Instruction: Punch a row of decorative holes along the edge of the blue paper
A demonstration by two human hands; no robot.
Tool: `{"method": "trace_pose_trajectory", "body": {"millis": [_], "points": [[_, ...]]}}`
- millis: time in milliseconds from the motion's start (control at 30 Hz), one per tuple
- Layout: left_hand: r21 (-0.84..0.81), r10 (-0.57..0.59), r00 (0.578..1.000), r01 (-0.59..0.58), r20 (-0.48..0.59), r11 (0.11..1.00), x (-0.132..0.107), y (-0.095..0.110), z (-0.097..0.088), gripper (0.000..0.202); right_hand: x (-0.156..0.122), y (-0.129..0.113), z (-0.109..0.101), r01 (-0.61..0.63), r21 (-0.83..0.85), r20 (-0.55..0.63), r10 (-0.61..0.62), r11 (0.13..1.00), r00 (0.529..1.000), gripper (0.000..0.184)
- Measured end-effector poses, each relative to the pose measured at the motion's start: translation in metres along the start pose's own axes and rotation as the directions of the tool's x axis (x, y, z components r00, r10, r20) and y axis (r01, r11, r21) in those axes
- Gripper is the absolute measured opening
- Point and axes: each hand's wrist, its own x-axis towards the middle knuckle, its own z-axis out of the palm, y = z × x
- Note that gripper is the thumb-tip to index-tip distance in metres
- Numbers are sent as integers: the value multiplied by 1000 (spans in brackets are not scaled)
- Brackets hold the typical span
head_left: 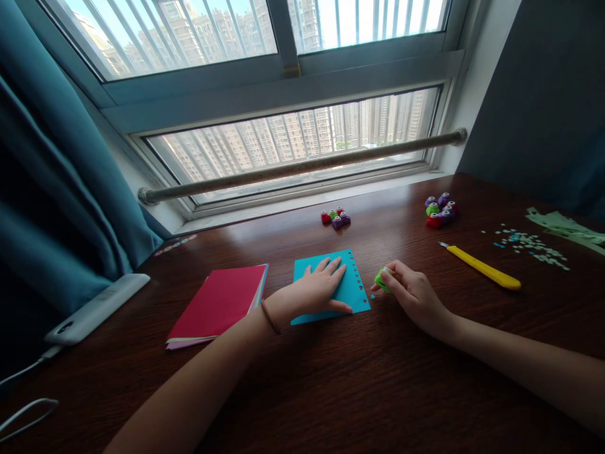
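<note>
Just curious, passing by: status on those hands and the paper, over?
Left hand flat on blue paper. Right hand grips green punch at paper's right edge. Yellow knife lies apart to the right.

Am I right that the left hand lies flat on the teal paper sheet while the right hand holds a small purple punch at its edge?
Not quite: the head view shows the right hand holding a small green plastic punch, not purple.

Two hands are in view: one left hand (316, 291) and one right hand (412, 294). There is one teal sheet (353, 291), one green punch (380, 279), one yellow knife (482, 267), one paper stack (215, 304) and two groups of small punches — a middle cluster (335, 217) of about four, a right cluster (440, 210) of about six.
</note>
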Motion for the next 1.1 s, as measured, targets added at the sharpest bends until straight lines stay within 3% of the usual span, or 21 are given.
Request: {"method": "trace_pose_trajectory", "body": {"millis": [167,267,367,467,633,733,867,1100], "points": [[17,19,999,-19,-26,1000,1,-3,5,101,-6,-1,0,162,-364,42,-158,917,987,32],[23,27,999,-26,-41,999,2,-4,6,100,-6,-1,1,194,-450,54,-190,872,980,31],[28,25,999,-24,-35,999,1,-3,5,100,-5,0,1,159,-387,28,-160,908,987,30],[25,11,1000,-10,-17,1000,0,0,1,99,-2,3,0,83,-181,-32,-91,980,995,26],[18,4,1000,-4,-8,1000,-1,3,-2,98,6,11,-1,-43,-6,-90,42,999,995,20],[18,11,1000,-11,-14,1000,0,0,1,99,10,12,-2,-65,-58,-29,63,996,998,13],[26,16,1000,-15,-27,1000,0,-3,4,100,10,12,0,51,-161,97,-36,986,995,5],[31,19,999,-18,-31,999,0,-1,2,98,7,13,3,85,-277,129,-50,957,990,4]]}}
